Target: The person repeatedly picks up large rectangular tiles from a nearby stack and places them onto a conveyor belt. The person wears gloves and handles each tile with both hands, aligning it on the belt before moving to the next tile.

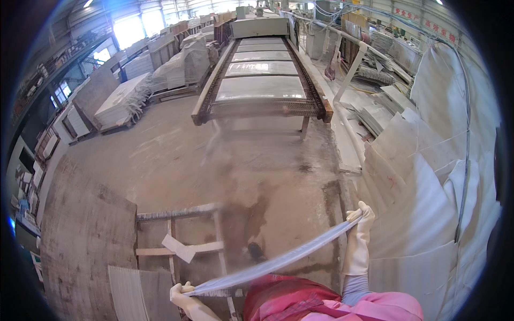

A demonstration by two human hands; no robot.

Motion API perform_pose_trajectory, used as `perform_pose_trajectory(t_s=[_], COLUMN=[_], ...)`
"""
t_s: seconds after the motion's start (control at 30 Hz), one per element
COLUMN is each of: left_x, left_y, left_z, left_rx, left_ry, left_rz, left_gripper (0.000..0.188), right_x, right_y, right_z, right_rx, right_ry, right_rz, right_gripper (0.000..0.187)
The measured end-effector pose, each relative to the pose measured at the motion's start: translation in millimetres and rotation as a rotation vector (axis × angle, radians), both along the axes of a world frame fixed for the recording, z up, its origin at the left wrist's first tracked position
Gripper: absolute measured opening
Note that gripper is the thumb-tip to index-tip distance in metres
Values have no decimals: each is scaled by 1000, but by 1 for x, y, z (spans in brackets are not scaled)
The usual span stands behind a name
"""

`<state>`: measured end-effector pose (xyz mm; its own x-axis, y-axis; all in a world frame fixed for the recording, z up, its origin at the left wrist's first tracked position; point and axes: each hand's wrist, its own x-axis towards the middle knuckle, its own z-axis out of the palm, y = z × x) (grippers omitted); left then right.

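A long strip of translucent plastic film [278, 262] stretches between my two gloved hands, running from lower left up to the right in front of my red apron. My left hand [182, 293], in a cream rubber glove, is closed on the strip's lower end. At the other end my right hand [362, 215], gloved alike and raised higher, grips the film with its fingers folded. The strip sags slightly and looks gathered narrow. Beneath my left hand lies a wooden pallet frame [218, 257] with a small white offcut [178, 248] on it.
Ahead, a conveyor [201, 107] carries several pale slabs [261, 88]. Wrapped slab stacks [126, 101] stand at left on the stained floor [160, 155]. A brown board [85, 241] lies near left. Draped white sheeting [412, 214] and a pipe rail [348, 75] flank the right.
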<state>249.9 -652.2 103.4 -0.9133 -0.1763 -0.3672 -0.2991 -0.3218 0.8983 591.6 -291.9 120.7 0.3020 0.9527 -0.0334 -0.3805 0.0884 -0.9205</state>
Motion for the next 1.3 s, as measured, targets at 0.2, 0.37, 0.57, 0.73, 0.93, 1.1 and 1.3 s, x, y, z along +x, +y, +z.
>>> perform_pose_trajectory(t_s=[0.2, 0.37, 0.57, 0.73, 0.93, 1.1, 1.3], left_x=[-65, -132, -190, -220, -252, -275, -308], left_y=[91, 168, 260, 329, 412, 499, 595], left_z=[-30, -44, -16, -8, -24, -17, -9], left_rx=[-49, -58, -27, -42, -9, -113, -194], left_ry=[-154, -193, -35, -45, -116, -121, -43], left_rz=[-64, -89, -176, -143, -210, -205, -258], left_gripper=[11, 9, 9, 8, 8, 10, 8], right_x=[-39, -86, -117, -138, -171, -198, -219], right_y=[73, 148, 198, 250, 348, 436, 523], right_z=[-15, -3, 8, 16, 2, -13, -26], right_rx=[-147, -80, -20, -7, -53, -158, -192], right_ry=[-60, -122, -54, 31, -80, -140, -203], right_rz=[-59, -55, -106, -121, -115, -96, -102], right_gripper=[30, 30, 30, 31, 31, 33, 36])
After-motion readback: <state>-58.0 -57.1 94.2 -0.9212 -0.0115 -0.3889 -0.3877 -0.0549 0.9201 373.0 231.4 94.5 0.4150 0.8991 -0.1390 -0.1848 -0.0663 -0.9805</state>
